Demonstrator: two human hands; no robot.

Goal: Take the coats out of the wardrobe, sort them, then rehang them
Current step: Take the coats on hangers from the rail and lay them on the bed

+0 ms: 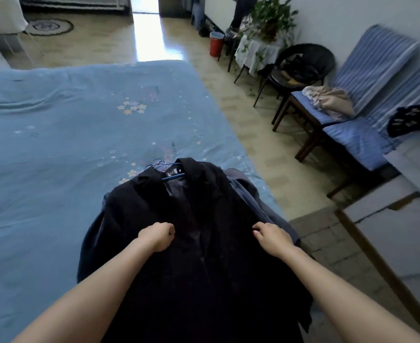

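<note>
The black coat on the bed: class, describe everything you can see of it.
The black coat is dark, matte cloth with a shinier lining showing at its open front. It lies collar-away at the blue bed's corner, on a blue hanger, over greyish-blue clothing. The left hand and right hand each grip a front edge.

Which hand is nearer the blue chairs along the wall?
Right. The right hand grips the dark coat's edge on the side facing the blue chairs; the left hand grips the coat farther in, over the bed.
</note>
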